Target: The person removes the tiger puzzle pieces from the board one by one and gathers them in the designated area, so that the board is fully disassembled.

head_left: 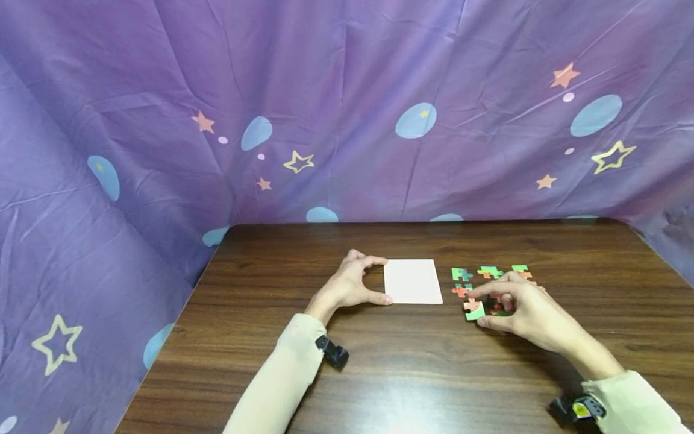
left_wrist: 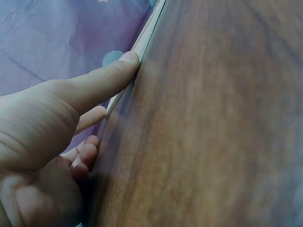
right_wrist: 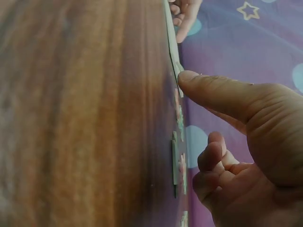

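Note:
A flat white square board [head_left: 413,281] lies on the table. My left hand [head_left: 349,283] holds it by its left side, index finger at the far corner and thumb at the near one; the left wrist view shows the thumb [left_wrist: 128,59] against its thin edge. To the right, my right hand [head_left: 523,307] pinches a red and green jigsaw puzzle piece [head_left: 474,311] between thumb and index finger. Around and under that hand lie several more jigsaw pieces [head_left: 490,272], some partly hidden by it. From the right wrist, the loose pieces [right_wrist: 182,172] appear edge-on beyond the thumb.
The brown wooden table [head_left: 260,265] reaches back to a purple curtain [head_left: 347,108] with stars and blue ovals, which also hangs along the left side. Small black cameras [head_left: 333,352] are strapped at both wrists over pale sleeves.

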A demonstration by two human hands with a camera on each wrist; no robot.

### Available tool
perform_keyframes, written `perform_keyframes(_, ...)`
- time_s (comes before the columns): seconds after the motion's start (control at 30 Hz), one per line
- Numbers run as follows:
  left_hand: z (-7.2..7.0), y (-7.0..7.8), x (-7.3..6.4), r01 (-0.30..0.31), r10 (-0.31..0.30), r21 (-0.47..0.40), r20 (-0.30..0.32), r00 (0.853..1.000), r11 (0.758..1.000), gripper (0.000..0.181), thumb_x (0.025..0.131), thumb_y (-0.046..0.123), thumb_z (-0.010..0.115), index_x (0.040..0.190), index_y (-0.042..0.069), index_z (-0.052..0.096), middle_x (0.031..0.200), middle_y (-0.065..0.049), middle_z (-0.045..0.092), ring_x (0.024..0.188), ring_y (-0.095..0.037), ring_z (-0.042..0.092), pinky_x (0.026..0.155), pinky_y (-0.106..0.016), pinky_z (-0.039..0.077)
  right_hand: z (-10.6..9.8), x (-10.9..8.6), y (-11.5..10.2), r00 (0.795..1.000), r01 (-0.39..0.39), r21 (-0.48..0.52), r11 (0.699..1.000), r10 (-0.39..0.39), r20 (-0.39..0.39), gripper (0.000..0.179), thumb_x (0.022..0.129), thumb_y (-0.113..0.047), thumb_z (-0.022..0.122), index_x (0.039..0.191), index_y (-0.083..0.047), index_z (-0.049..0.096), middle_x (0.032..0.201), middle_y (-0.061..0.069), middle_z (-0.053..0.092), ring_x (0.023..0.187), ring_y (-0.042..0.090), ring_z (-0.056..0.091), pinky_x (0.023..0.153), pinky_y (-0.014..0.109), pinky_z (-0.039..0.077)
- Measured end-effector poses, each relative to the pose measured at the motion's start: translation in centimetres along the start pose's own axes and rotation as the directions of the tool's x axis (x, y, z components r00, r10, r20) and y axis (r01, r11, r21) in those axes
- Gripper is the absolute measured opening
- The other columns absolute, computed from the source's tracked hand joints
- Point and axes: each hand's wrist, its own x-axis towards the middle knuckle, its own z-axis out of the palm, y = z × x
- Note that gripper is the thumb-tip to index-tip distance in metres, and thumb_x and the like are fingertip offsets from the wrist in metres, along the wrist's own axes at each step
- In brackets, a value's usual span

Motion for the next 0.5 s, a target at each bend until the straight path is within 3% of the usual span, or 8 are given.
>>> perform_keyframes(0.5, 0.01, 0.15, 0.02, 0.000, 0.000, 0.000, -0.001, 1.000, 1.000, 0.092, 0.078, 0.037, 0.105, 0.159, 0.023, 0.063, 0.136, -0.009, 0.051, 0.124, -0.024, 0.052, 0.110, -0.044, 0.053, 0.14, -0.08, 0.21, 0.999, -0.017, -0.051, 0.999, 0.019, 0.040, 0.053, 0.079, -0.025, 0.103, 0.128, -0.028, 0.083, 0.086, -0.004, 0.049, 0.079, 0.007, 0.045, 0.064, 0.027, 0.036)
